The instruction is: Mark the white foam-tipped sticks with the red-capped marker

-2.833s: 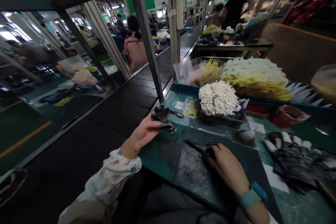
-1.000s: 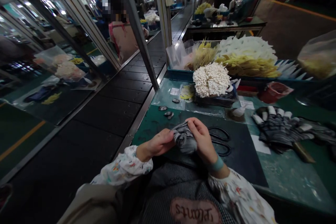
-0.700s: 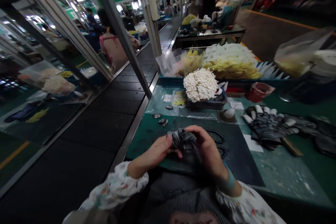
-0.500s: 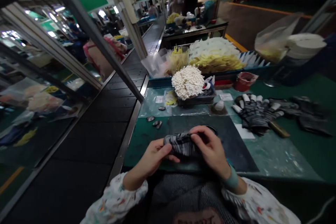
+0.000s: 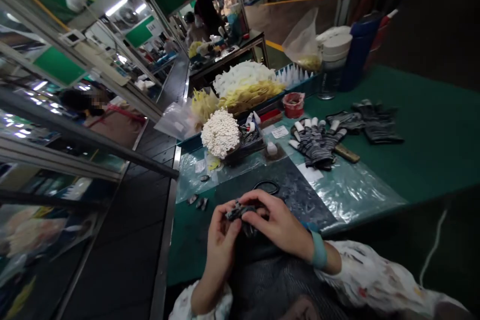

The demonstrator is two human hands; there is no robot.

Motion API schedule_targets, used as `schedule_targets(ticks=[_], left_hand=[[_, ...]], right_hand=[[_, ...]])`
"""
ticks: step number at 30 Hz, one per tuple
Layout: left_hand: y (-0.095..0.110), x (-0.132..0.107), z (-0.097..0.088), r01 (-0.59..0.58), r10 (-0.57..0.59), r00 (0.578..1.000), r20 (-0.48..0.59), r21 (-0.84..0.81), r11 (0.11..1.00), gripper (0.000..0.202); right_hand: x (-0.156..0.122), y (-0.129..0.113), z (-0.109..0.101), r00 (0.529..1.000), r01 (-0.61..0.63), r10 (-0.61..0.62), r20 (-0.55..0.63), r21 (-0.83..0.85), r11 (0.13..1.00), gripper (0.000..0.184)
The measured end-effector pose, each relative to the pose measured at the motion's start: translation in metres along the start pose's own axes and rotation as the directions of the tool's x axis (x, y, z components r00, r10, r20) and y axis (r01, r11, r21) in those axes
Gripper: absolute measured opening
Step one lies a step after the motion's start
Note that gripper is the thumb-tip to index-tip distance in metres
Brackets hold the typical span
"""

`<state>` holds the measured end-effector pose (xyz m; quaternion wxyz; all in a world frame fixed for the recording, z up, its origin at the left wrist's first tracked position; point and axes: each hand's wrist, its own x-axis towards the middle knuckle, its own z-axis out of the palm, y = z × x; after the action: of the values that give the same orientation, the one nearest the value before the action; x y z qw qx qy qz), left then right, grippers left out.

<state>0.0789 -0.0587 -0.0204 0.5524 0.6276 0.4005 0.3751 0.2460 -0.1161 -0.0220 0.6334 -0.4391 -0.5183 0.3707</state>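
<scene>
A dark grey striped knit glove [image 5: 240, 210] is bunched up between my two hands, low over the near edge of the bench. My left hand [image 5: 222, 232] pinches it from the left with thumb and fingers. From the right, my right hand [image 5: 275, 217] grips the same bundle, thumb against fingers. Part of the glove hangs below the fingers, in shadow. Just beyond my hands lies the black handle of a tool, perhaps scissors [image 5: 268, 185], on a dark mat [image 5: 300, 195]. Small dark fabric scraps [image 5: 201, 203] lie to the left.
White-tipped striped gloves [image 5: 317, 142] and more dark gloves [image 5: 378, 122] lie right. Ahead stand a bundle of white-headed sticks [image 5: 220, 134], a red pot [image 5: 293, 105], yellow pieces [image 5: 251, 95] and a lidded jar [image 5: 333, 67]. A conveyor belt [image 5: 123, 220] runs along the left; a person [image 5: 112, 127] sits beyond it.
The glove, stretched between my hands before, is now bunched smaller. My hands have come closer together and the left one is more upright. My view has turned to the right.
</scene>
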Motion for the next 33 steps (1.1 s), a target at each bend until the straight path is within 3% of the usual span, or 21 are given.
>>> schedule_targets(ticks=[3,5,8,10,12,15,17,19,22,25,28,33], left_hand=[[-0.006,0.007,0.016,0.011,-0.013,1.000,-0.021,-0.113,0.993,0.036],[-0.007,0.009,0.026,-0.046,0.042,0.999,-0.028,-0.162,0.986,0.035],[-0.003,0.010,0.038,-0.209,0.209,0.978,-0.016,-0.098,0.973,0.027],[0.000,0.013,0.042,-0.304,0.303,0.953,0.023,0.012,0.953,0.021],[0.002,0.015,0.041,-0.325,0.320,0.945,0.076,0.076,0.943,0.016],[-0.003,0.015,0.032,-0.258,0.254,0.963,0.089,0.039,0.965,0.017],[-0.010,0.012,0.024,-0.209,0.209,0.978,0.017,0.026,0.978,0.015],[-0.019,0.008,0.016,-0.154,0.157,0.985,-0.075,0.047,0.987,0.015],[-0.029,-0.001,0.002,-0.137,0.153,0.970,-0.188,0.096,0.986,0.016],[-0.038,-0.011,-0.016,-0.213,0.263,0.917,-0.301,0.189,0.959,0.012],[-0.050,-0.021,-0.036,-0.210,0.300,0.863,-0.407,0.251,0.945,0.011],[-0.069,-0.032,-0.056,-0.118,0.190,0.825,-0.532,0.166,0.979,0.021]], right_hand=[[-0.005,-0.003,-0.017,0.993,0.048,-0.067,-0.098,-0.183,0.982,0.031],[-0.009,-0.007,-0.029,0.989,0.067,-0.102,-0.105,-0.295,0.953,0.032],[-0.013,-0.012,-0.044,0.998,0.062,-0.058,0.025,-0.300,0.952,0.015],[-0.013,-0.017,-0.058,0.994,0.090,-0.061,0.094,-0.345,0.934,0.014],[-0.005,-0.025,-0.080,0.985,0.150,-0.093,0.143,-0.462,0.874,0.017],[0.033,-0.041,-0.124,0.977,0.213,-0.139,0.163,-0.671,0.711,0.022],[0.079,-0.046,-0.149,0.983,0.164,-0.159,0.086,-0.800,0.577,0.026],[0.131,-0.042,-0.163,0.996,0.088,-0.066,0.064,-0.866,0.491,0.031],[0.198,-0.020,-0.158,0.975,0.000,0.202,0.092,-0.911,0.412,0.037],[0.237,0.008,-0.138,0.957,-0.018,0.277,0.085,-0.936,0.350,0.026],[0.251,0.031,-0.120,0.942,-0.027,0.324,0.086,-0.943,0.330,0.022],[0.256,0.056,-0.104,0.906,-0.107,0.419,0.062,-0.924,0.368,0.013]])
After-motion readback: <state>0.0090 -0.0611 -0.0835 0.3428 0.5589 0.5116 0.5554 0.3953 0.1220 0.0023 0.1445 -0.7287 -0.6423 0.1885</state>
